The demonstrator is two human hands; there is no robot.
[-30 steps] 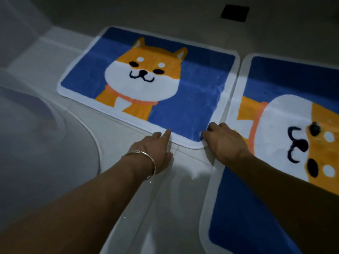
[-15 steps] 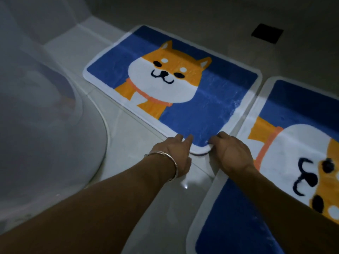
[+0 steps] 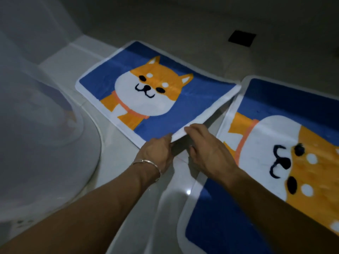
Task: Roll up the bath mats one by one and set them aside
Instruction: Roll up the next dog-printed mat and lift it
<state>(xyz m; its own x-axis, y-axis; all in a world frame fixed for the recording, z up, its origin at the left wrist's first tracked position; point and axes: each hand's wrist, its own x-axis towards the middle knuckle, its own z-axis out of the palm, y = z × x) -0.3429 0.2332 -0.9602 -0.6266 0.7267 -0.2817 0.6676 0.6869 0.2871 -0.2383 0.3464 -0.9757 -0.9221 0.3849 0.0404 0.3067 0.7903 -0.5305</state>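
Two blue bath mats with an orange-and-white dog print and white borders lie on the pale floor. The far mat lies ahead, its near right corner and right edge lifted off the floor. My left hand, a thin bangle on its wrist, pinches that corner from the left. My right hand grips the same white edge just to the right, fingers curled under it. The near mat lies flat on the right, partly under my right forearm.
A translucent white curved sheet covers the left side. A dark square floor drain sits far back right. A raised white ledge runs behind the far mat's left end.
Both hands have taken hold of the far mat's near right corner and lifted it; earlier they only touched it flat on the floor. The view has shifted left and down.
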